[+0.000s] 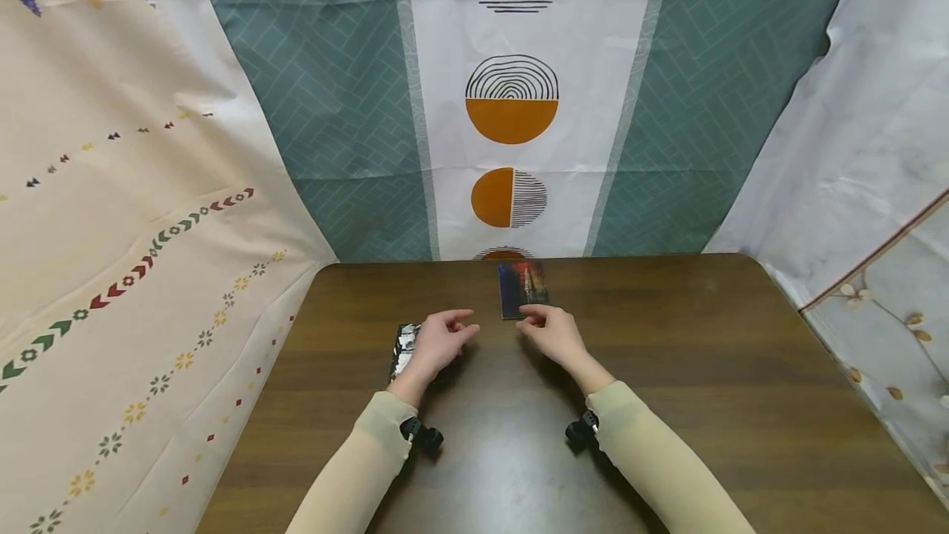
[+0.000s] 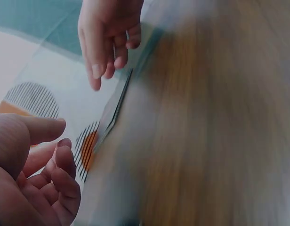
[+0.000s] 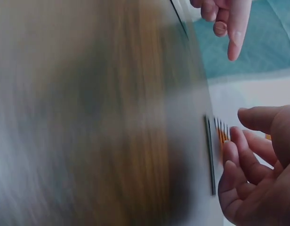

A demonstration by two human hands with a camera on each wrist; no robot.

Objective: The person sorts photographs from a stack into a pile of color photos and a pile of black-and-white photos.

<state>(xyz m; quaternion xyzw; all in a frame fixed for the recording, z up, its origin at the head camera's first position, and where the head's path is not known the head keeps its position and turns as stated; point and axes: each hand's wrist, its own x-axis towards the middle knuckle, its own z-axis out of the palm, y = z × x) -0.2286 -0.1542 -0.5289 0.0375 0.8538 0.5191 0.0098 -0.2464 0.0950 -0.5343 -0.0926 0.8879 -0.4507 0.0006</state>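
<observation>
My left hand hovers over the table with loosely bent fingers and nothing in its grasp. Partly hidden beneath it lies a flat black-and-white item, perhaps a thin booklet. Facing it, my right hand also has relaxed, slightly curled fingers and holds nothing. Its fingertips overlap the lower edge of a thin dark blue and red picture booklet in the head view. From the right wrist view this booklet appears edge-on, low and flat, beside the right fingers. A gap separates the two hands.
The brown wooden table ends at a back edge against a green-and-white patterned cloth. A cream embroidered cloth hangs on the left, a white one on the right. Small black cameras sit at both wrists.
</observation>
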